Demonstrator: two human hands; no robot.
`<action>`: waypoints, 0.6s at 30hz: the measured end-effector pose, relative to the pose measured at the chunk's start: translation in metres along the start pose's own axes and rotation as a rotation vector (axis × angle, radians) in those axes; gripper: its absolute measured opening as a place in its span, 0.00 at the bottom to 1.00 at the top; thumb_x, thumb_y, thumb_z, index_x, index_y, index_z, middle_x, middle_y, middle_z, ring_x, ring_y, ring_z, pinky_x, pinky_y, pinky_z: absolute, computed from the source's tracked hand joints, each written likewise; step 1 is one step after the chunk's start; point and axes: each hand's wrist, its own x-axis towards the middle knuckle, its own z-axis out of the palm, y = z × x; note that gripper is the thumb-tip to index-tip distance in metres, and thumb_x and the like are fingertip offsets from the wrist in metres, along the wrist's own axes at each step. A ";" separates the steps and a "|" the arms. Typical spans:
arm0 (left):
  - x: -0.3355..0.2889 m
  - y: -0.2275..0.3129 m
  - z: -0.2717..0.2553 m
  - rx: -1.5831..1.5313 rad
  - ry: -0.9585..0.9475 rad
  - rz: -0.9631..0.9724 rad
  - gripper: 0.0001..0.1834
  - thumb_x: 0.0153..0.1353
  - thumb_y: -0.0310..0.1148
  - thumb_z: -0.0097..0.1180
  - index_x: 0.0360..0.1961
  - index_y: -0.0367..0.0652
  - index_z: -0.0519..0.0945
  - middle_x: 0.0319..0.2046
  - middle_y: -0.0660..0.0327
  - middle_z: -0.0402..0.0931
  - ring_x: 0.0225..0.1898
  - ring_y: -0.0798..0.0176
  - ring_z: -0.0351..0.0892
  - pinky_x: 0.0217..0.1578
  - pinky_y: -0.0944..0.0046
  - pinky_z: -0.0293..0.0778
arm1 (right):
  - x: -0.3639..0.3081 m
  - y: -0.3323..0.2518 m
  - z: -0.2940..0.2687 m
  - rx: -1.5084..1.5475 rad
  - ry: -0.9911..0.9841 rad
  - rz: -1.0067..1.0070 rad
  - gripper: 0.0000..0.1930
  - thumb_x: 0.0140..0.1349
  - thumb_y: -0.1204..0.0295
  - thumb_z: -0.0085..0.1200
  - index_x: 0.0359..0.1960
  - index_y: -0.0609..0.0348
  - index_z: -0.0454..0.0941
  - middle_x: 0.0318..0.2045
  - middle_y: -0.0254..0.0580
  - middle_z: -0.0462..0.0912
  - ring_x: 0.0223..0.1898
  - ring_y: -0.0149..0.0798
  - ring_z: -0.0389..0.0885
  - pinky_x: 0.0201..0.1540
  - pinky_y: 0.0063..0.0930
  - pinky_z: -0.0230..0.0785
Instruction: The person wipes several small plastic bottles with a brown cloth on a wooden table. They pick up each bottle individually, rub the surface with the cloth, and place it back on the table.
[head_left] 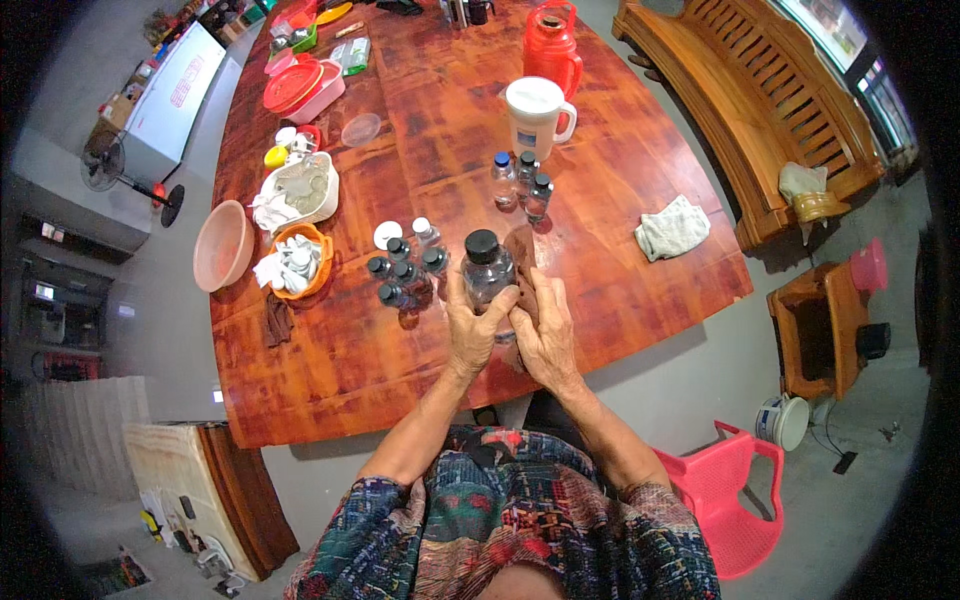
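Note:
Near the table's front edge, my left hand (pixel 472 328) is wrapped round a clear glass bottle (pixel 488 274) with a black cap, standing roughly upright. My right hand (pixel 546 338) presses a brown cloth (pixel 522 252) against the bottle's right side, its thumb close to my left thumb. The lower part of the bottle is mostly covered by my hands. Just left stand several small clear bottles (pixel 404 273) with black caps, one with a white cap (pixel 421 225). Farther off to the right are three more small bottles (pixel 527 172), one blue-capped.
Behind the three bottles stand a white lidded jug (pixel 535 105) and a red flask (pixel 551 45). A folded pale cloth (pixel 672 229) lies at right. Along the left edge are an orange basket (pixel 322 270), a white basket (pixel 330 185) and a pink tub (pixel 222 246).

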 end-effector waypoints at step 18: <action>0.115 -0.185 -0.029 0.301 0.339 -0.155 0.31 0.37 0.26 0.71 0.44 0.39 0.69 0.37 0.63 0.73 0.37 0.68 0.74 0.40 0.67 0.72 | 0.001 0.133 -0.037 -0.113 -0.362 0.146 0.16 0.53 0.78 0.50 0.46 0.57 0.72 0.33 0.51 0.75 0.38 0.55 0.74 0.38 0.42 0.68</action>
